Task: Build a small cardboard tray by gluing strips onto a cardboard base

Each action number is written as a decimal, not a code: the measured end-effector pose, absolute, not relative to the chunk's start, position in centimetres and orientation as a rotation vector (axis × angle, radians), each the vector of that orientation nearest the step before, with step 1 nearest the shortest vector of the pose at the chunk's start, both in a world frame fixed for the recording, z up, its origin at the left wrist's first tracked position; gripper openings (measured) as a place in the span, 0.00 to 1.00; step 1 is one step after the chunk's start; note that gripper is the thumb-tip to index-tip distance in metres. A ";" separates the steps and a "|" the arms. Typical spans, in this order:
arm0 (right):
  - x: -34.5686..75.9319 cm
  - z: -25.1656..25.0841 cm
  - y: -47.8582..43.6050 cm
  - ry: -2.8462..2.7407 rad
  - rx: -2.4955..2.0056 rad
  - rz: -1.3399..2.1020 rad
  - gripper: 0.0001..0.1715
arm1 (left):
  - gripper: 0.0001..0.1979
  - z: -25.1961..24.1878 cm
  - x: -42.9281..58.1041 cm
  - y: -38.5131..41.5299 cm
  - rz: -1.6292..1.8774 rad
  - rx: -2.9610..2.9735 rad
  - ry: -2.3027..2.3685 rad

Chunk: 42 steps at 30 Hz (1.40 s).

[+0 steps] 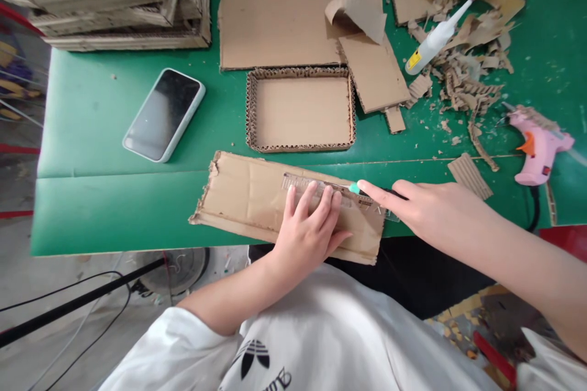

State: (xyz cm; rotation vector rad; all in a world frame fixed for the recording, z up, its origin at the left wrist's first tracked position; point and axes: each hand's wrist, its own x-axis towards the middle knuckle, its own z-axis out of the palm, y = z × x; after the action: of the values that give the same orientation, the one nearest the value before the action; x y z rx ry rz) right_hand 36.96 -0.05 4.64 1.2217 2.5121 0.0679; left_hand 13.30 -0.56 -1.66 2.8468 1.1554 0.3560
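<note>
A torn-edged strip of cardboard (243,189) lies slanted at the front edge of the green table, its right end jutting past it. On it rests a clear plastic ruler (296,182). My left hand (309,220) presses the ruler down with fingers stretched out and a little apart. In my right hand (413,204) is a craft knife (354,187) with a green front part and a dark handle, index finger along its top. The knife's front end is at the ruler's upper edge; its blade is too small to make out. Just beyond stands a shallow cardboard tray (300,113).
A phone (164,115) lies at left, below stacked cardboard frames (96,0). Cardboard sheets (279,12) lie at the back. To the right are cardboard scraps (472,79), a white-nozzled bottle (435,40) and a pink glue gun (536,143) with a cord.
</note>
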 end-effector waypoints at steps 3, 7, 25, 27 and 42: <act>37.3 4.6 -0.3 2.489 1.218 0.077 0.51 | 0.29 -1.8 13.3 -0.6 0.374 2.833 1.147; 37.4 4.8 -0.5 2.474 1.212 0.082 0.51 | 0.29 -1.8 13.3 -0.7 0.387 2.822 1.151; 38.1 4.6 -1.5 2.465 1.246 0.112 0.52 | 0.28 -1.8 13.3 -0.6 0.378 2.840 1.148; 38.1 4.7 -1.5 2.468 1.252 0.105 0.52 | 0.28 -1.9 13.3 -0.6 0.379 2.828 1.154; 39.4 5.0 -2.7 2.438 1.291 0.092 0.48 | 0.29 -2.2 13.3 -0.7 0.452 2.812 1.170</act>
State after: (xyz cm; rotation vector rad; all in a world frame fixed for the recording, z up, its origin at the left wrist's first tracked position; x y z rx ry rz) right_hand 39.42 -2.65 5.03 1.2906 2.4379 0.0924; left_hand 13.31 -0.74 -2.17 2.8118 1.1699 0.4515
